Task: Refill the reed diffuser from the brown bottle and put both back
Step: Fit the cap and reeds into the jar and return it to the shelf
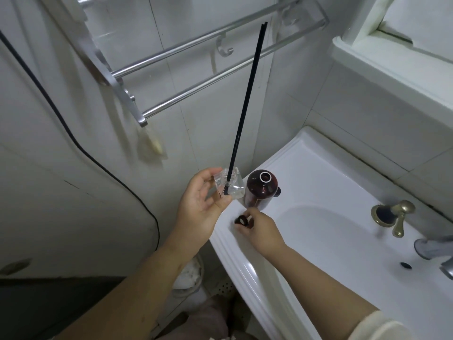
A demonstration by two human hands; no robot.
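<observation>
My left hand (198, 204) holds the clear square reed diffuser (230, 184) just off the sink's left edge, with long black reeds (247, 99) sticking up out of its neck. The brown bottle (261, 188) stands uncapped on the sink rim (245, 256), right beside the diffuser. A small dark object (278, 192) lies behind the bottle. My right hand (261, 230) rests on the rim in front of the bottle, its fingers pinched on a small black cap (241, 220).
The white basin (326, 236) opens to the right, with a brass tap handle (394, 217) and a drain hole (405, 265). A metal towel rack (191, 69) hangs on the tiled wall above. A black cable (73, 141) runs down the left wall. A bin (188, 278) sits on the floor below.
</observation>
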